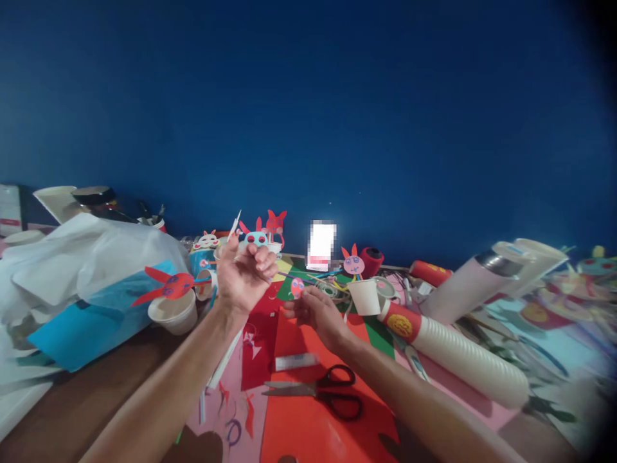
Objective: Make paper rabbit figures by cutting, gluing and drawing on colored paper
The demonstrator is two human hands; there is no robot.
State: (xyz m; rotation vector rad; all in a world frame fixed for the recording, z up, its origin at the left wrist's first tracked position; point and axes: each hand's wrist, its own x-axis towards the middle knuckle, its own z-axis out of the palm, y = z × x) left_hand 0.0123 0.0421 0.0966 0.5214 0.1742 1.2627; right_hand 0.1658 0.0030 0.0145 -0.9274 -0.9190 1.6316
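My right hand (321,315) pinches a small round red-and-pink paper face (297,287) at its edge, over the sheets at the middle. To its left, my left hand (247,273) is raised, palm partly toward me, fingers loosely curled and thumb apart. A white pointed piece (234,223) shows just above that thumb; whether it touches the hand I cannot tell. Below the hands, black-handled scissors (313,390) lie on an orange-red sheet (308,431), with a small white strip (296,361) above them. A dark red sheet (260,354) lies alongside.
On the right, a white paper cup (365,297) carries a pink rabbit face (353,265), beside a long stack of cups (475,363) and a flask (460,286). On the left are a red rabbit face (168,285) over another cup (173,313), blue paper (91,328) and white plastic (91,257).
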